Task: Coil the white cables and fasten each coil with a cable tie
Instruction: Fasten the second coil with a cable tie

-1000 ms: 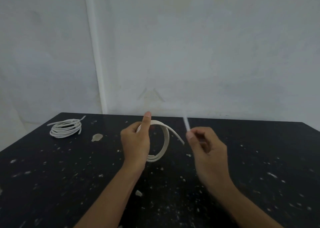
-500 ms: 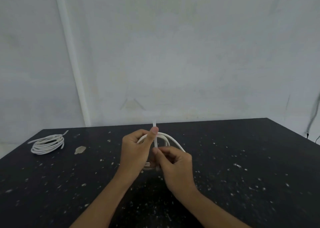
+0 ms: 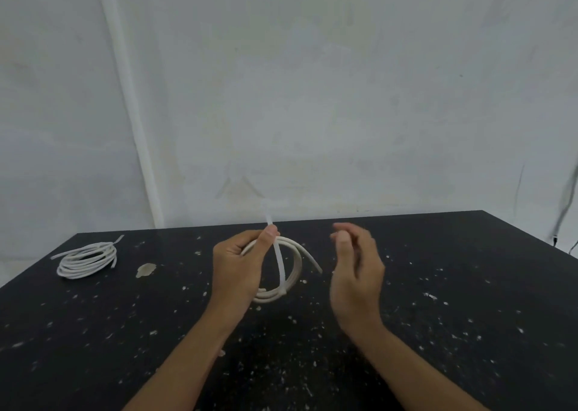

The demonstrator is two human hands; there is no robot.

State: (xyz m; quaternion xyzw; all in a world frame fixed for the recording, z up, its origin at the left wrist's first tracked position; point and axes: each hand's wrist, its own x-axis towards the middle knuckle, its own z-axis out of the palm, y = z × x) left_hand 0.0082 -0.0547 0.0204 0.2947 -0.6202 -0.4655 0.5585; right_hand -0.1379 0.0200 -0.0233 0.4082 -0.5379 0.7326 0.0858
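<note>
My left hand [image 3: 240,263] holds a small white cable coil [image 3: 294,273] upright above the black table [image 3: 438,316], thumb pressed on its top. A translucent white cable tie [image 3: 279,263] runs across the coil from its lower edge up past my thumb, its free end sticking up. One loose cable end points right from the coil. My right hand [image 3: 356,270] hovers just right of the coil, fingers loosely curled and apart, holding nothing.
A second white cable coil [image 3: 87,259] lies flat at the table's far left corner. A pale patch [image 3: 145,269] and many white specks mark the tabletop. A white wall stands right behind the table, with a dark cord hanging at the far right.
My right hand let go of the cable tie and moved off to the right. The tie stays across the coil, held under my left thumb.
</note>
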